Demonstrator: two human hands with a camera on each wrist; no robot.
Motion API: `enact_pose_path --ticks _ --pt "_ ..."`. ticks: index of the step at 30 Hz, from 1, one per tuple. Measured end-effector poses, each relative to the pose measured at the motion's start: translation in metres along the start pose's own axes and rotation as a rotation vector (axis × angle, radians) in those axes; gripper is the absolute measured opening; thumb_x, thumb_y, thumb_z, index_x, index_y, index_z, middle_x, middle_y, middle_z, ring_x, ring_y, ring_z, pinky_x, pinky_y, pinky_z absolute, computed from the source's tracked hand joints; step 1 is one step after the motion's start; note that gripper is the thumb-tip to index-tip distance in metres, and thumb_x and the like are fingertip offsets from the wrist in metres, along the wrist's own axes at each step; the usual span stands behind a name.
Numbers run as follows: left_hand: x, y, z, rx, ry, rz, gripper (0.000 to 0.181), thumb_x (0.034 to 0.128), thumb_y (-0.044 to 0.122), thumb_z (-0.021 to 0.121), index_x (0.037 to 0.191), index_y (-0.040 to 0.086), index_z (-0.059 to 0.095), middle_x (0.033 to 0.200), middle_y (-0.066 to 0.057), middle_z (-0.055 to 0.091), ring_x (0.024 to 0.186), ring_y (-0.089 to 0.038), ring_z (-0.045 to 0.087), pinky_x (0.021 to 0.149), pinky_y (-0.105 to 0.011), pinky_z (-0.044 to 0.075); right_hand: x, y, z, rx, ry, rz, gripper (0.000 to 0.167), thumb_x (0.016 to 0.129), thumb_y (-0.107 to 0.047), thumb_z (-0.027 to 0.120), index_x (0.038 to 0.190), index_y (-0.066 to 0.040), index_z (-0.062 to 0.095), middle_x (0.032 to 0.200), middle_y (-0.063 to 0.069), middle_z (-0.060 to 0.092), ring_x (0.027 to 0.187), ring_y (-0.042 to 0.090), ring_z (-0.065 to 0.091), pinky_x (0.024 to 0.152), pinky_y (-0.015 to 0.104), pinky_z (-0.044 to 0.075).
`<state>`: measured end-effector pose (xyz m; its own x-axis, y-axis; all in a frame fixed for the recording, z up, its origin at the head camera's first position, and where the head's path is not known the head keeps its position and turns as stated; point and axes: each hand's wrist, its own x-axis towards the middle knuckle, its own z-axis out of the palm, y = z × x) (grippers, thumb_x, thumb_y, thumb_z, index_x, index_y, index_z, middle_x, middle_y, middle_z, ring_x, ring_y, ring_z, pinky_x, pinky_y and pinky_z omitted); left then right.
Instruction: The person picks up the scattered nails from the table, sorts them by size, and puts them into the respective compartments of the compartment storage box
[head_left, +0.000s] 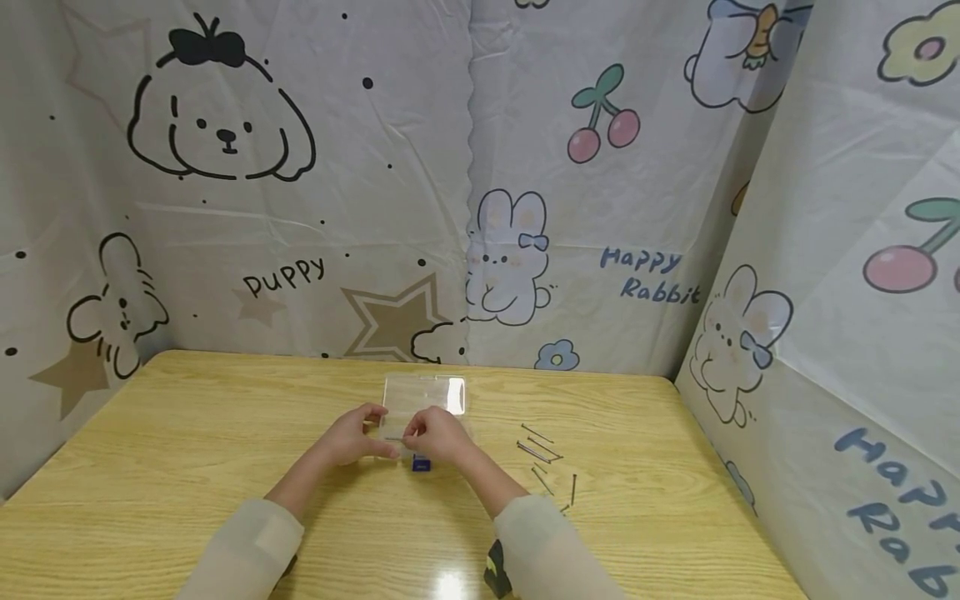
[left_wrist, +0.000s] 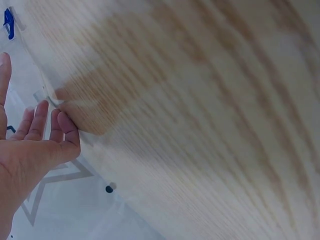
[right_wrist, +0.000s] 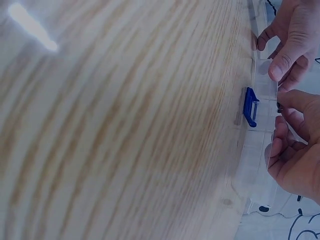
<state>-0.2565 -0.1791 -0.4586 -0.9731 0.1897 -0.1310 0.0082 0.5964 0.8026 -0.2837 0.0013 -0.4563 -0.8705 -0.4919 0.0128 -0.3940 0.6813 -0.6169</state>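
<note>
A clear plastic box (head_left: 405,393) with its lid raised at the back sits on the table. On its front is a blue latch (head_left: 422,463), seen also in the right wrist view as a blue clip (right_wrist: 249,107). My left hand (head_left: 351,435) holds the box at its left end, fingers along the side and thumb at the front. Over the box, my right hand (head_left: 441,435) pinches a thin metal nail (head_left: 393,439) between thumb and fingertips. The fingers partly hide the box's inside. In the left wrist view, the left hand (left_wrist: 37,150) shows curled fingers by the box edge.
Several loose nails (head_left: 534,452) lie scattered on the wooden table (head_left: 645,467) to the right of the box. Behind and at the sides hangs a printed cloth (head_left: 360,208). A dark strap-like thing (head_left: 496,570) shows under the right sleeve.
</note>
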Motion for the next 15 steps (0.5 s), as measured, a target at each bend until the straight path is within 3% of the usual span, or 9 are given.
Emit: enact_pose_path --ticks 15 --pt "0.001 -0.002 0.001 0.007 -0.002 -0.015 0.076 0.0734 0.025 0.08 0.134 -0.001 0.042 0.132 -0.024 0.047 0.122 -0.047 0.044 0.101 -0.052 0.041 -0.007 0.002 -0.015 -0.014 0.003 -0.001 0.009 0.083 -0.019 0.068 0.08 -0.011 0.069 0.067 -0.008 0.055 0.06 0.004 0.046 0.054 0.018 0.039"
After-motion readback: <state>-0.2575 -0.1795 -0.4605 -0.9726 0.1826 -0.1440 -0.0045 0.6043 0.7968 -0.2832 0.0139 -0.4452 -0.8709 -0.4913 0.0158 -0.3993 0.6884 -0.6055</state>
